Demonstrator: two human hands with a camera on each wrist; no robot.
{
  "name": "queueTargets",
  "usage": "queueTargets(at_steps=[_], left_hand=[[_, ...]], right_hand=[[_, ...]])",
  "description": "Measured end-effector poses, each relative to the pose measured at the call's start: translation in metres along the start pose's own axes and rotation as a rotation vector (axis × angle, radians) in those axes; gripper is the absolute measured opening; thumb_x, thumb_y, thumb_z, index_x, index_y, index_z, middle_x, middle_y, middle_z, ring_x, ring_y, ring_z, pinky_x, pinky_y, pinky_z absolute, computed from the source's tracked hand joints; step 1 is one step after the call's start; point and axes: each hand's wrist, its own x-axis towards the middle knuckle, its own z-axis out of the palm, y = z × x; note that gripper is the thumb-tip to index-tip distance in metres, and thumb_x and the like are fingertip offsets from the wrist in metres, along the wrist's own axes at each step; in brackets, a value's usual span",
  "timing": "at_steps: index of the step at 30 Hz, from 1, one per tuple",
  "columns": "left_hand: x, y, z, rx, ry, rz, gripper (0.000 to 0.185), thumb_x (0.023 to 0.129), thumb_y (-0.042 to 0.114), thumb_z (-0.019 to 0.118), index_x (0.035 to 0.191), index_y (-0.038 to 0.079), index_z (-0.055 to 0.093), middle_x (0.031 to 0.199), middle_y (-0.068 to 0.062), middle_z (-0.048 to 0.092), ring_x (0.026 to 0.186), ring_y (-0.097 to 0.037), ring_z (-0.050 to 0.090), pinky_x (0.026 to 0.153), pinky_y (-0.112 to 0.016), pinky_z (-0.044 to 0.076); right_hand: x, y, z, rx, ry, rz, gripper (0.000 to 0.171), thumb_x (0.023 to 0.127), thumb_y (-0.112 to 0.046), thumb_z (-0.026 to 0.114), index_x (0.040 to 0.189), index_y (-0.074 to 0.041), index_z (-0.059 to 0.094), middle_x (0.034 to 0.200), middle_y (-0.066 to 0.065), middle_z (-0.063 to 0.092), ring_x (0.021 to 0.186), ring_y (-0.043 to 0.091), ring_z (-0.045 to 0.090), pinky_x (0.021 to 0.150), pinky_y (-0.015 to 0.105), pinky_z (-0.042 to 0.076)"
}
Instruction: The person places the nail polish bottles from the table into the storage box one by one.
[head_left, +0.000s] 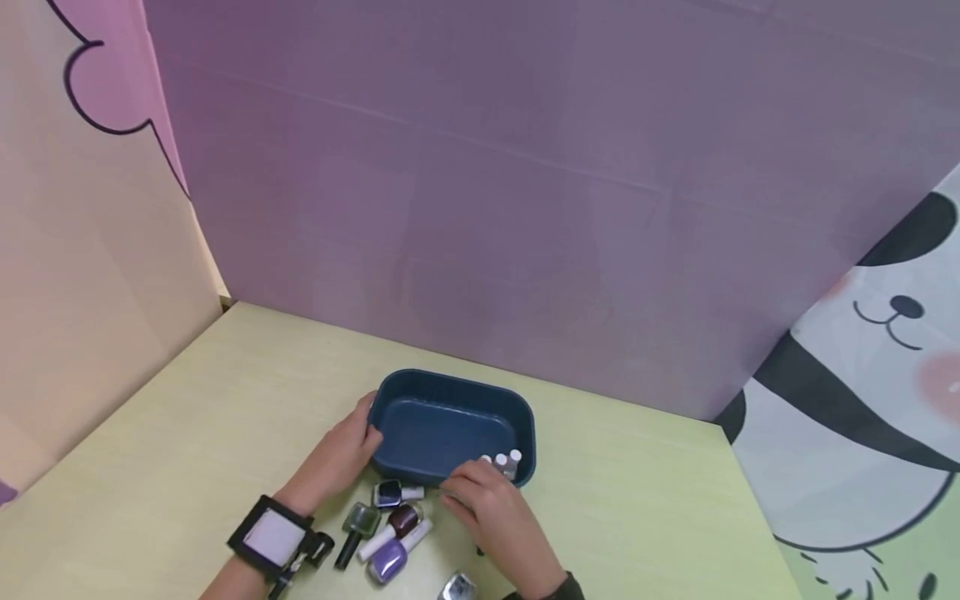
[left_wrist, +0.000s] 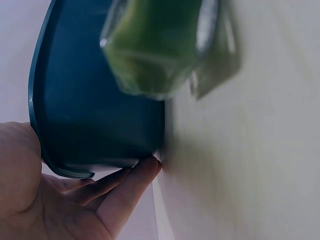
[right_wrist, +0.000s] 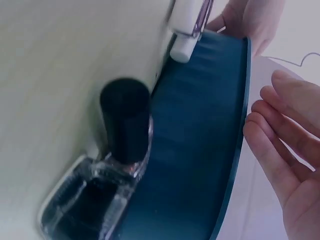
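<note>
A dark blue plastic bin [head_left: 450, 385] stands on the table. My left hand [head_left: 348, 446] grips its left end, the thumb at the rim and the fingers around the outside, as the left wrist view shows. Over the near rim, toward the right, is my right hand [head_left: 491, 512]; its fingers [right_wrist: 267, 152] are loosely bent at the rim and hold nothing. Small bottles with white caps [head_left: 514, 458] stand in the bin's near right corner, partly hidden by that hand. Before the bin lie nail polish bottles: dark blue [head_left: 387, 494], green [head_left: 363, 520], dark red [head_left: 403, 521] and purple [head_left: 387, 561].
A clear-looking bottle [head_left: 457, 587] lies at the bottom edge of the head view. Close to the right wrist camera is a black-capped bottle [right_wrist: 125, 120]. A purple wall panel [head_left: 480, 208] rises behind the table [head_left: 637, 500], with printed panels at both sides.
</note>
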Motion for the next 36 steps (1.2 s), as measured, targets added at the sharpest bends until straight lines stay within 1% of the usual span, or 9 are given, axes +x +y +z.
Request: queueTargets(at_steps=[2,4,8,11,16,21,26,31,36], left_hand=[[0.0,0.0,0.0,-0.001,0.001,0.0,0.06,0.099,0.01,0.048,0.153,-0.003,0.026,0.084,-0.006,0.054,0.071,-0.015,0.05,0.067,-0.032,0.043],[0.0,0.0,0.0,-0.001,0.001,0.002,0.06,0.099,0.01,0.048,0.153,-0.003,0.026,0.086,-0.007,0.055,0.072,-0.015,0.05,0.067,-0.032,0.043],[0.0,0.001,0.001,-0.001,0.002,-0.002,0.06,0.099,0.01,0.048,0.153,-0.003,0.026,0.09,-0.008,0.057,0.073,-0.015,0.051,0.068,-0.032,0.044],[0.0,0.002,0.002,-0.004,0.003,-0.005,0.059,0.099,0.01,0.048,0.153,-0.003,0.026,0.09,-0.008,0.057,0.073,-0.015,0.051,0.068,-0.032,0.044],[0.0,0.002,0.003,0.001,0.013,0.007,0.059,0.098,0.01,0.049,0.152,-0.003,0.028,0.089,-0.008,0.057,0.073,-0.015,0.052,0.068,-0.032,0.044],[0.001,0.003,0.004,0.007,0.013,0.007,0.06,0.098,0.01,0.048,0.152,-0.003,0.028,0.084,-0.006,0.055,0.072,-0.016,0.051,0.068,-0.033,0.044],[0.001,0.003,0.004,0.019,0.024,0.014,0.059,0.098,0.01,0.049,0.152,-0.003,0.029,0.092,-0.009,0.058,0.076,-0.016,0.052,0.071,-0.034,0.045],[0.0,0.003,0.004,0.021,0.019,0.015,0.059,0.098,0.011,0.049,0.152,-0.003,0.028,0.088,-0.008,0.057,0.075,-0.017,0.052,0.07,-0.034,0.044],[0.0,0.003,0.003,0.028,0.023,0.021,0.059,0.098,0.011,0.049,0.152,-0.003,0.029,0.095,-0.01,0.059,0.079,-0.017,0.053,0.073,-0.035,0.046]], right_hand=[[0.0,-0.001,0.002,0.009,-0.008,-0.022,0.009,0.086,-0.018,0.076,0.094,-0.015,0.076,0.095,-0.009,0.065,0.089,0.005,0.059,0.081,0.02,0.05],[-0.001,-0.002,0.005,0.023,-0.024,-0.048,0.01,0.085,-0.018,0.077,0.095,-0.015,0.076,0.095,-0.008,0.066,0.089,0.005,0.06,0.083,0.019,0.05],[-0.002,-0.003,0.008,0.043,-0.103,-0.098,0.015,0.085,-0.019,0.076,0.099,-0.015,0.076,0.099,-0.007,0.068,0.092,0.005,0.06,0.086,0.017,0.048],[-0.003,-0.004,0.009,0.051,-0.162,-0.116,0.016,0.087,-0.021,0.075,0.102,-0.015,0.076,0.101,-0.008,0.069,0.095,0.005,0.06,0.087,0.014,0.047],[-0.004,-0.005,0.009,0.085,-0.241,-0.093,0.014,0.09,-0.022,0.072,0.102,-0.018,0.076,0.103,-0.01,0.069,0.096,0.001,0.059,0.087,0.013,0.047],[-0.004,-0.006,0.011,0.115,-0.308,-0.066,0.012,0.09,-0.021,0.072,0.101,-0.021,0.075,0.104,-0.012,0.069,0.098,-0.001,0.059,0.086,0.013,0.047],[-0.005,-0.008,0.013,0.127,-0.346,-0.064,0.013,0.088,-0.02,0.074,0.101,-0.023,0.076,0.102,-0.015,0.068,0.096,-0.003,0.059,0.085,0.014,0.047],[-0.005,-0.009,0.013,0.097,-0.376,-0.064,0.016,0.086,-0.02,0.076,0.102,-0.023,0.076,0.101,-0.015,0.069,0.094,-0.004,0.059,0.082,0.013,0.047],[-0.005,-0.009,0.014,0.057,-0.378,-0.08,0.015,0.085,-0.021,0.077,0.099,-0.023,0.077,0.099,-0.015,0.069,0.093,-0.003,0.059,0.081,0.012,0.047]])
